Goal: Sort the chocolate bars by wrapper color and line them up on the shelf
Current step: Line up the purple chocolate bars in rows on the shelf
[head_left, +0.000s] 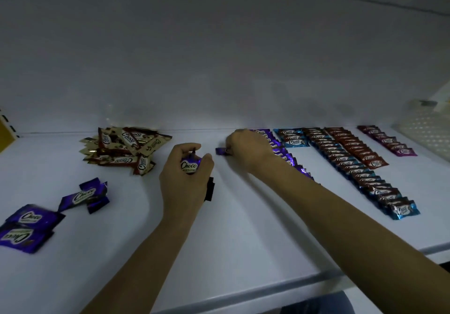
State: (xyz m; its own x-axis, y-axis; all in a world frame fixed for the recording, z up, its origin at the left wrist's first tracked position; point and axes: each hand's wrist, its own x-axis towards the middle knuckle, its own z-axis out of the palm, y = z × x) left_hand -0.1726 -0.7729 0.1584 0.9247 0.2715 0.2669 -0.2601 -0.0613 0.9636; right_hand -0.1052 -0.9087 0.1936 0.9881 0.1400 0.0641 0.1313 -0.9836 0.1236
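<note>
My left hand grips a small stack of purple bars at mid-shelf. My right hand pinches one purple bar just left of the purple row, which my right arm partly hides. Further right run a blue row, a short blue group, a dark red row and a magenta row. A loose heap of gold-and-brown bars lies at the back left. Loose purple bars and more purple bars lie at the left front.
The white shelf has its front edge low in view, and a white back wall rises behind the bars. A yellow box stands at the far left. A pale textured container sits at the far right.
</note>
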